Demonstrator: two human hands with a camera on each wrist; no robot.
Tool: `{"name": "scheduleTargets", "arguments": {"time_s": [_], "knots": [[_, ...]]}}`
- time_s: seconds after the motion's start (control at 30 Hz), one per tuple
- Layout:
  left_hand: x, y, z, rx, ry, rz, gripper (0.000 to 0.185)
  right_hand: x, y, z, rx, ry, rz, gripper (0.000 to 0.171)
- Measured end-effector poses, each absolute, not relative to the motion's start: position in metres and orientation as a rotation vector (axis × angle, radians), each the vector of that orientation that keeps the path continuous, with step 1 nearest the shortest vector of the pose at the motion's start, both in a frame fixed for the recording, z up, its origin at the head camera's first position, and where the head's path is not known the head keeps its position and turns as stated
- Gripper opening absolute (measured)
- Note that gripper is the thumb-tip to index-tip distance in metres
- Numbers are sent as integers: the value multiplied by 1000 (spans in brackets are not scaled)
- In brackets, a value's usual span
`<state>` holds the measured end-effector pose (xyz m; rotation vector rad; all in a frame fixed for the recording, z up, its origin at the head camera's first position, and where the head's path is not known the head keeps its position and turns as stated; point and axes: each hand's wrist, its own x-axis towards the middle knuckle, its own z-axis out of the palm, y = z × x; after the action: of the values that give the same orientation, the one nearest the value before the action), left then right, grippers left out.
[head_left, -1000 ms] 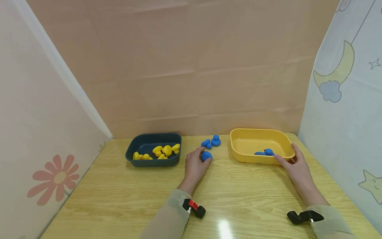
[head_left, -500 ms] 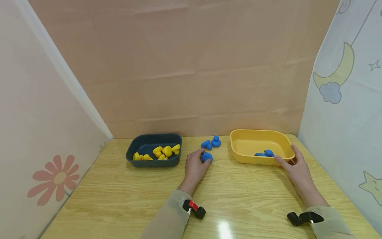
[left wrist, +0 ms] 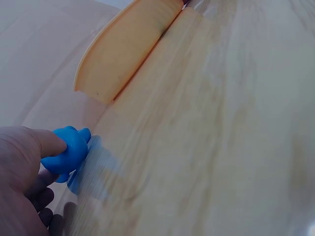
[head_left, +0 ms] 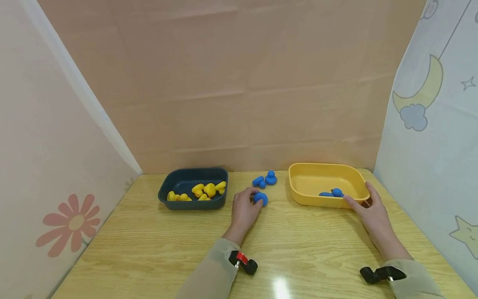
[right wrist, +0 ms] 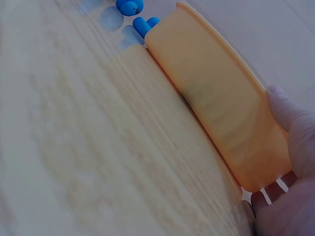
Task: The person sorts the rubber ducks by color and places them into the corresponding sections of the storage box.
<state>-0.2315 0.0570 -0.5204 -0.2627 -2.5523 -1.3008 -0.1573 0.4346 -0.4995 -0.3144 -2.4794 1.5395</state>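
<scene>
From the head view I see my left hand (head_left: pixel 244 207) at the centre of the frame, its grip curled round a small blue rubber duck (head_left: pixel 260 198) that sits on the pale wooden counter (head_left: pixel 157 245). Two more blue ducks (head_left: pixel 265 179) lie just above it, apart from the hand. To the left stands a dark blue rectangular plastic tray (head_left: pixel 194 193) with several yellow ducks (head_left: pixel 203 190) inside. My right hand (head_left: pixel 367 209), right of centre, has its grip clamped on the near right corner of a yellow rectangular plastic tray (head_left: pixel 298 193), thumb over the rim. A blue duck in the tray (head_left: pixel 334 192) lies near that corner.

In the left wrist view, the small blue rubber duck (left wrist: pixel 69 152) shows at lower left, pinched between thumb and fingers (left wrist: pixel 42 142) of the left hand (left wrist: pixel 22 187). The yellow tray (left wrist: pixel 125 49) runs across the upper left, well apart from the duck.

In the right wrist view, the yellow tray (right wrist: pixel 216 98) runs diagonally from upper centre to lower right. The right hand (right wrist: pixel 290 167) holds its corner at the right edge, thumb on the rim and fingers beneath. The two loose blue ducks (right wrist: pixel 135 14) sit at the top, just beside the tray's far end.
</scene>
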Motion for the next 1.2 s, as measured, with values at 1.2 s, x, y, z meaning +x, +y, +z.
{"name": "scheduleTargets", "arguments": {"time_s": [1.2], "knots": [[-234,102,-470,-366,-2347,-1476,23,-158,434,-500,-303,-2463,1561,107]]}}
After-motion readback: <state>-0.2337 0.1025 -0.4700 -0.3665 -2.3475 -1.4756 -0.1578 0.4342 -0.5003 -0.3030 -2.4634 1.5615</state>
